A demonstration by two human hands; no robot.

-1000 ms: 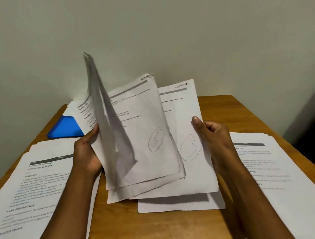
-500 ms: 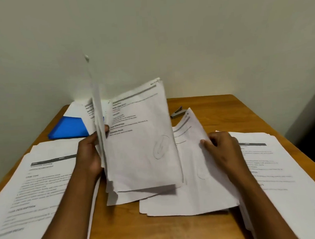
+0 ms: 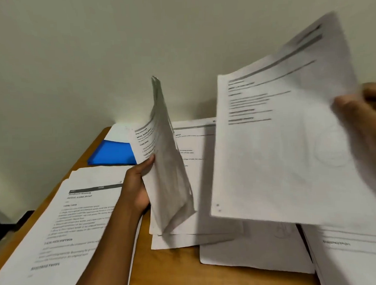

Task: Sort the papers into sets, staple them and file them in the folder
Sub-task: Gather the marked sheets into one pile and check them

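My left hand (image 3: 139,183) grips a sheaf of printed papers (image 3: 166,164) that stands nearly upright on its bottom edge in the middle of the wooden table (image 3: 171,270). My right hand (image 3: 364,115), blurred at the right edge, pinches a single printed sheet (image 3: 277,142) and holds it lifted in the air on the right. Under both lie more loose sheets (image 3: 252,253). A blue folder (image 3: 112,153) lies flat at the back left.
One pile of printed pages (image 3: 63,229) lies flat on the left of the table, and another pile (image 3: 351,253) lies at the right edge. A plain wall stands right behind the table. The lifted sheet hides the back right of the table.
My right hand has lifted one sheet off the middle stack, up and to the right. My left hand keeps holding the upright sheaf. The camera has come closer and turned.
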